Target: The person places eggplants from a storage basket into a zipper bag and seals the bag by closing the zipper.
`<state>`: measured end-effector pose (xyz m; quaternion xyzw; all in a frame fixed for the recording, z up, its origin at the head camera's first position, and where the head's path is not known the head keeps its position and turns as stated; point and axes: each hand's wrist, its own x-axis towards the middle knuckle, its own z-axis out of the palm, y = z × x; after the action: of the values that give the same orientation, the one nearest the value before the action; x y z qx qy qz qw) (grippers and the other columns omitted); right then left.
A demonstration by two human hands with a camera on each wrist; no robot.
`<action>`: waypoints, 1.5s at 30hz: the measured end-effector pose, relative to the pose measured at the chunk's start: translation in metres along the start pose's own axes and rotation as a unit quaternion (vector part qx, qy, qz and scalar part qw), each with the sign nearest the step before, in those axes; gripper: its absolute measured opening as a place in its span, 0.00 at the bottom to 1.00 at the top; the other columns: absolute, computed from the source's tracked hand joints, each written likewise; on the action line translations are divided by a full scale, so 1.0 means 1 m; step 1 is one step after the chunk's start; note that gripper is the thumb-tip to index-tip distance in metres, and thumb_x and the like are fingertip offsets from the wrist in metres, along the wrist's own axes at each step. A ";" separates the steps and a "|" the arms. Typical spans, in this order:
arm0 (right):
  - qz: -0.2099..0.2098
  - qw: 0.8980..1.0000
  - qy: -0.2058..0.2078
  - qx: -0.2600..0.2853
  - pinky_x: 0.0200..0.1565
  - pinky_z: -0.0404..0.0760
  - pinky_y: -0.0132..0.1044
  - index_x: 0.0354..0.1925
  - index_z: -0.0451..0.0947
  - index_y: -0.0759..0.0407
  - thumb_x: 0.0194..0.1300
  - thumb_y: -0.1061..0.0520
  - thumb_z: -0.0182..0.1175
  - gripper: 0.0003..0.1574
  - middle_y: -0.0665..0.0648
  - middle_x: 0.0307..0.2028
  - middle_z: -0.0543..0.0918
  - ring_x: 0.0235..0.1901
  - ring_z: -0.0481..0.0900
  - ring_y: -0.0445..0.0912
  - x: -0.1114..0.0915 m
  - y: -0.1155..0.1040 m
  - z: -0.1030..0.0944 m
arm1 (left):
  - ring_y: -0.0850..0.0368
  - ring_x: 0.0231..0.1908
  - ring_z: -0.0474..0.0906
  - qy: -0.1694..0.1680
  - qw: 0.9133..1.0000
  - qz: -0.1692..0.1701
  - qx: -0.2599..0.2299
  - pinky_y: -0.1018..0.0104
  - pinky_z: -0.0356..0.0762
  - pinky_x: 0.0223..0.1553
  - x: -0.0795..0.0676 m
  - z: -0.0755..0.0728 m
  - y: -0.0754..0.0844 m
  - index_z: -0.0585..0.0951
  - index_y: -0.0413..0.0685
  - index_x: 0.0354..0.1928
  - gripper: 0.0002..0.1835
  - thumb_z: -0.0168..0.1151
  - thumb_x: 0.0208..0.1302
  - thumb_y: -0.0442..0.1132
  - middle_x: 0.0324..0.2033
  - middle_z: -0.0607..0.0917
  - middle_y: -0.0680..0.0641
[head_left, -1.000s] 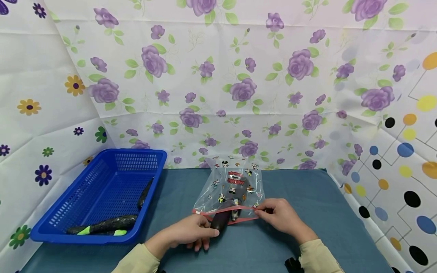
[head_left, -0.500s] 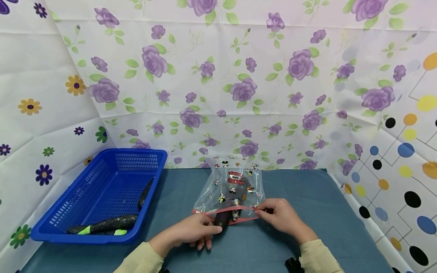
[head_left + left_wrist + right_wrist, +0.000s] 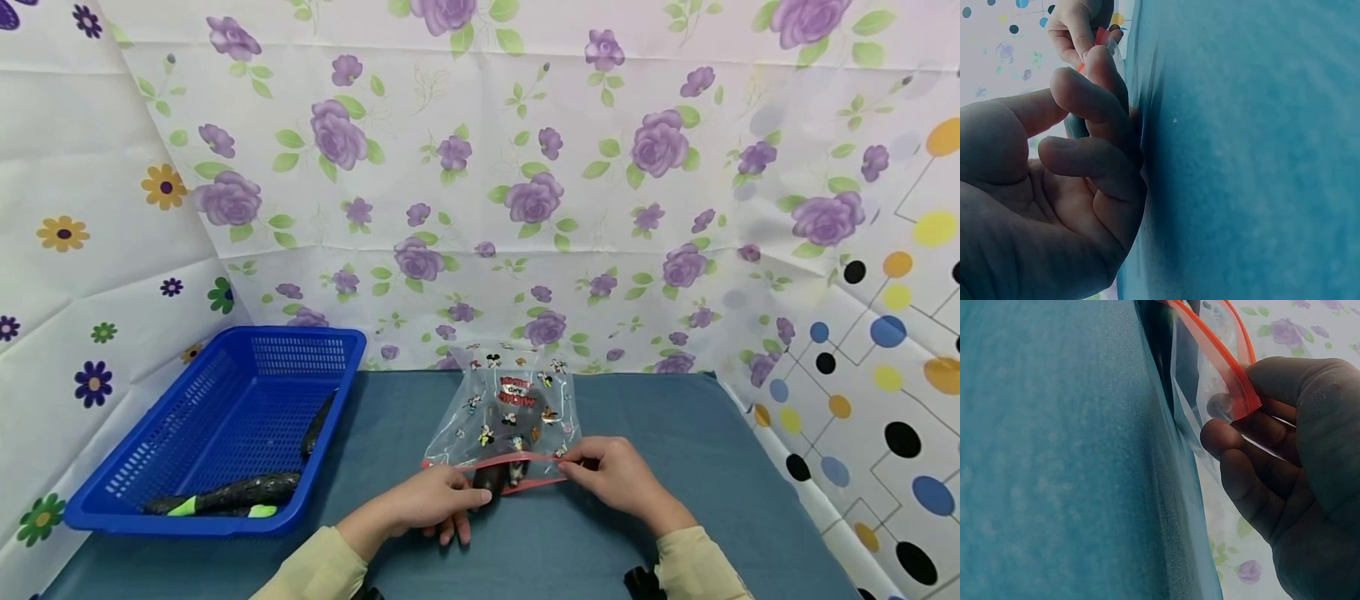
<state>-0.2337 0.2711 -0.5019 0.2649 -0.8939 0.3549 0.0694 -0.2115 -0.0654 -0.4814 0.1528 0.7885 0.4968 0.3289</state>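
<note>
A clear zip bag (image 3: 487,421) printed with cartoon figures lies on the cloth, its red-edged mouth toward me. My left hand (image 3: 420,504) holds the end of a dark eggplant (image 3: 491,479) between thumb and fingers; the rest of it runs inside the bag. Beside it in the mouth shows a second dark thing with a pale mottled end (image 3: 517,472), its kind unclear. My right hand (image 3: 618,479) pinches the right corner of the bag's mouth, and the right wrist view shows the red zip strip (image 3: 1244,403) at thumb and forefinger. The left wrist view mostly hides the eggplant behind my fingers (image 3: 1094,153).
To the left stands a blue plastic basket (image 3: 348,358) holding several dark, wrinkled long vegetables (image 3: 247,492), some with bright green ends. Teal cloth (image 3: 660,408) covers the table. Flower-printed sheets (image 3: 450,200) hang behind and at the left, a dotted one (image 3: 900,375) at the right.
My left hand has moved slightly right and pushed the eggplant a little further into the bag's mouth. My right hand keeps its place at the corner.
</note>
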 end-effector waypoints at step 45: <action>0.006 1.000 0.000 0.008 0.23 0.76 0.34 0.36 0.89 0.42 0.69 0.47 0.68 0.05 0.37 0.27 0.82 0.20 0.75 0.37 -0.001 0.000 0.001 | 0.60 0.09 0.76 0.052 0.998 -0.010 -0.041 0.69 0.60 0.08 0.012 0.013 0.006 0.86 0.37 0.36 0.23 0.56 0.77 0.51 0.20 0.87 0.39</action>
<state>-0.2322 0.2708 -0.5027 0.2599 -0.8928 0.3622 0.0649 -0.2122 -0.0469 -0.4841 0.1052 0.7851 0.5326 0.2982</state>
